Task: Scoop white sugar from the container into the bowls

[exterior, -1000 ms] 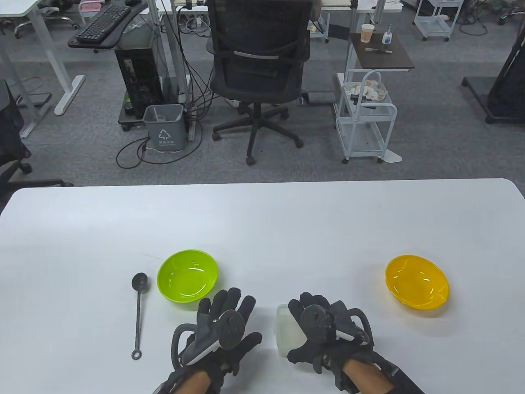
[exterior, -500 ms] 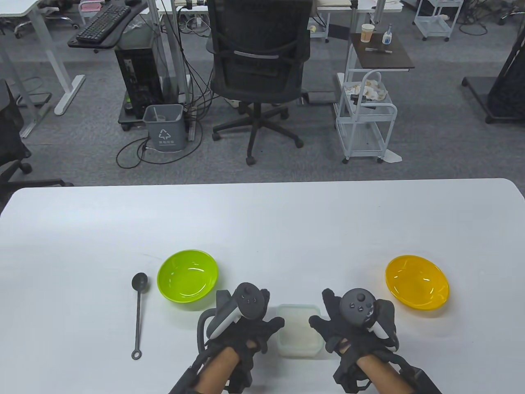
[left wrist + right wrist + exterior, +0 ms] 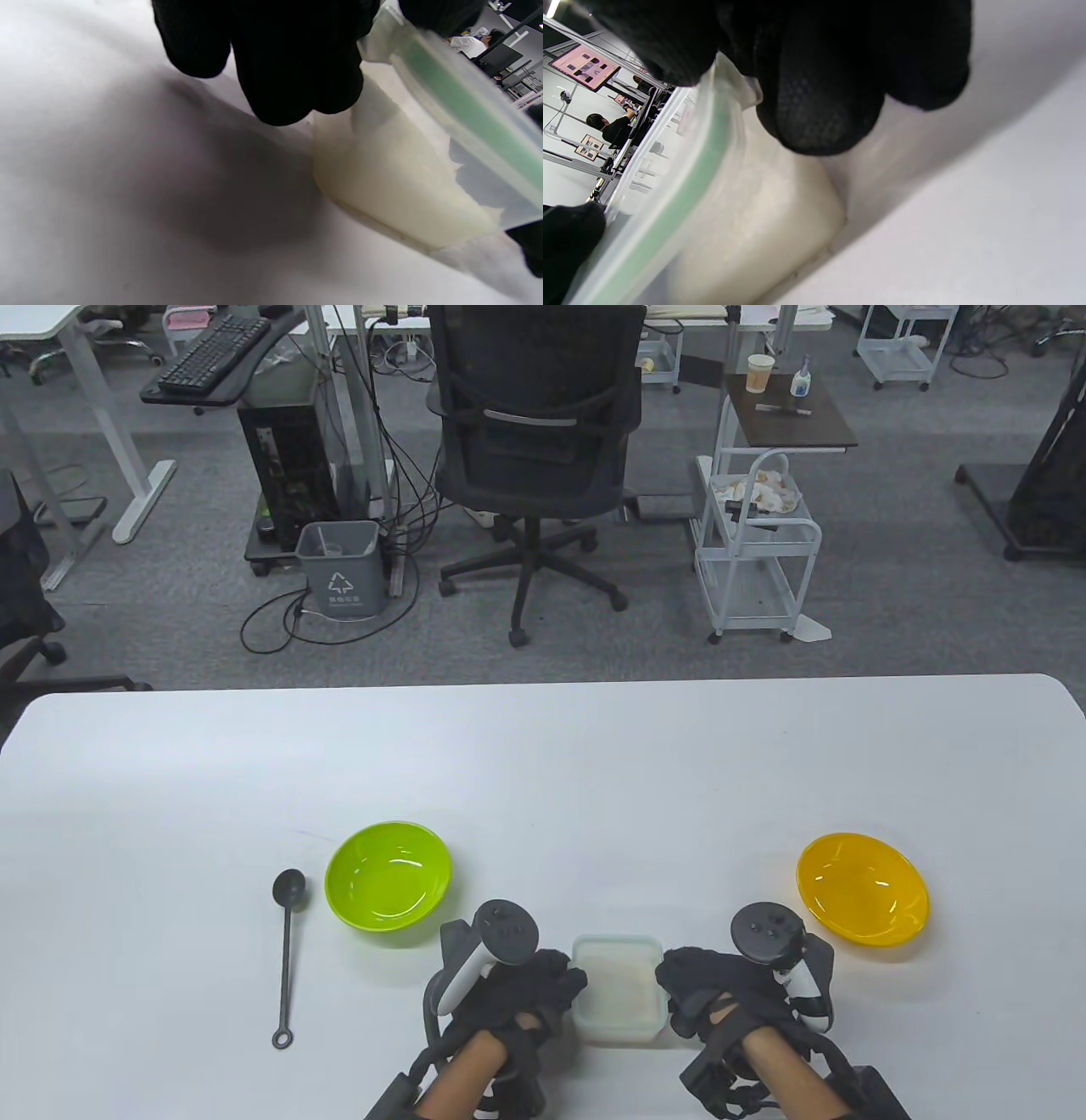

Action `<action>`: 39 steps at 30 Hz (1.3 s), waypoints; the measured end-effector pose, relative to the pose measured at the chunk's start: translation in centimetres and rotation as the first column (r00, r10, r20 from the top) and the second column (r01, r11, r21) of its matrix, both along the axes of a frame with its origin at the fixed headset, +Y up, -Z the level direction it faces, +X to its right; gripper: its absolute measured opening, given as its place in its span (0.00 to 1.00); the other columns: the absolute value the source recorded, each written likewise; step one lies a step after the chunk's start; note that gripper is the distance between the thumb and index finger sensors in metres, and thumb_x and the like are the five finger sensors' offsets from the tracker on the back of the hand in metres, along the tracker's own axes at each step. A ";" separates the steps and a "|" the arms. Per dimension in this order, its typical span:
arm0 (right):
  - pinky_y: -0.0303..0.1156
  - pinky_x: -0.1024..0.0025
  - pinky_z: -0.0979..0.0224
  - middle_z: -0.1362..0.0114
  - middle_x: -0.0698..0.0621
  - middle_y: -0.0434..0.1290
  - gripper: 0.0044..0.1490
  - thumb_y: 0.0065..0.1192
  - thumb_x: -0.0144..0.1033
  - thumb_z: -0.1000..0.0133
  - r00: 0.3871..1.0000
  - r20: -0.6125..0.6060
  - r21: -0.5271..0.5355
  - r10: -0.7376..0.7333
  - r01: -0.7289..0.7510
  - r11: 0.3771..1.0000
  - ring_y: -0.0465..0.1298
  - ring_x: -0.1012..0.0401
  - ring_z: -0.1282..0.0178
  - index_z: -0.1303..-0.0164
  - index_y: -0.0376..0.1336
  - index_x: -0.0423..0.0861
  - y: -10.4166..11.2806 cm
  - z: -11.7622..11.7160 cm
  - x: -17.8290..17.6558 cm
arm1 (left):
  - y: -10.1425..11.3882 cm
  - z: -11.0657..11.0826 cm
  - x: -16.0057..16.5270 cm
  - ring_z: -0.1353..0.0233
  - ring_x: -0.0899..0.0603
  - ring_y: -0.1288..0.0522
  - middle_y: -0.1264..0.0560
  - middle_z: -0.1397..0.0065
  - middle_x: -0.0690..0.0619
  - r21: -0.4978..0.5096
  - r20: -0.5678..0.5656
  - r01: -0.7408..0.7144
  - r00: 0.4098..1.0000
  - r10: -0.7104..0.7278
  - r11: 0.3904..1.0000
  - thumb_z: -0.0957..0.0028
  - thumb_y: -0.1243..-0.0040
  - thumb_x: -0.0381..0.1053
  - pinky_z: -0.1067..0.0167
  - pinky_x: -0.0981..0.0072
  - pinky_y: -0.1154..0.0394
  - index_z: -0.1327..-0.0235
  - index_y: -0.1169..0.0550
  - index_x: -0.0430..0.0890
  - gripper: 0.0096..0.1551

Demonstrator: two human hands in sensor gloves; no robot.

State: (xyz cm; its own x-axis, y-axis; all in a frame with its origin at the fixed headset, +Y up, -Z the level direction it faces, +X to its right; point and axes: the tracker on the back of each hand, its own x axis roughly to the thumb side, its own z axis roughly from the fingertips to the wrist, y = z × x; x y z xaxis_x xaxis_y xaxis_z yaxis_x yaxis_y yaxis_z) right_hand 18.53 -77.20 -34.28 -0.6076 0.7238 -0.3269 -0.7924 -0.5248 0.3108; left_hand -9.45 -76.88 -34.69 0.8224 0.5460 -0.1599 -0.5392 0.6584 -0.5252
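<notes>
1. Sugar container (image 3: 617, 999): translucent, square-ish tub with a green-banded lid on top, sitting on the white table (image 3: 543, 763) at the near edge, dead centre between both hands; no real long axis to speak of. White sugar visible through the wall in both wrist views, filling roughly the lower half.
2. Left hand (image 3: 526, 993) pressed against the tub's left wall, right hand (image 3: 708, 988) against its right wall; fingers curled onto the rim, seemingly gripping at lid level. Both equally near, touching.
3. Lid apparently not yet off, so probably the opening step comes first; hard to confirm, since gloves cover the rim edges and the wrist views are close and blurred.
4. Black long-handled spoon (image 3: 287, 954) lying well apart to the left, handle running near-to-far, bowl end far; left hand nearer to it.
5. Green bowl (image 3: 389, 887) just beyond the left hand, orange bowl (image 3: 862, 897) out to the right, both seemingly without sugar.
</notes>
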 end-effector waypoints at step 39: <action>0.69 0.51 0.29 0.28 0.43 0.70 0.39 0.63 0.55 0.48 0.814 0.034 0.584 0.580 -0.487 0.649 0.78 0.51 0.38 0.27 0.59 0.54 4.6 2.7 -1.9 | 4.4 1.4 2.8 0.18 0.47 0.30 0.39 0.15 0.60 0.460 0.006 0.438 0.868 -0.496 0.773 0.57 0.44 0.75 0.20 0.43 0.38 0.20 0.41 0.64 0.49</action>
